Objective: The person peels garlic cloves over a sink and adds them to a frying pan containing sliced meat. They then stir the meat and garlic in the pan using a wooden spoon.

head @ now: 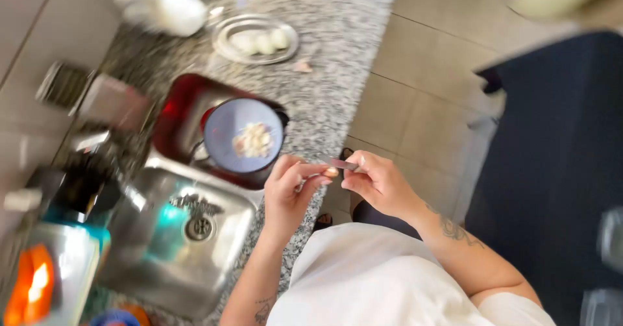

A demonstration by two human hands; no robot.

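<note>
So we're mid-peel here, looks like: our left hand (pixel 292 193) is pinching a small garlic clove (pixel 331 171) between thumb and fingertips, and our right hand (pixel 379 184) is closed around a little knife (pixel 342 164), with only a short bit of blade showing. The clove sits just off the edge of the granite tabletop (pixel 337 53), above the floor tiles, right where the two hands meet. The blade's long axis runs roughly left-right across the view, tip pointing toward the clove and the left hand, and it's touching or nearly touching it; too blurry to tell which. We'd guess the next bit needs a shallow, careful cut with the left thumb kept clear of the edge, since the clove is tiny. Just beside the hands there's a round bowl (pixel 243 136) with pale chopped bits (pixel 253 139) inside, sitting on something red next to the steel sink (pixel 156 248). Further back, a glass dish (pixel 224 40) holds a few whole peeled cloves (pixel 263 41).
</note>
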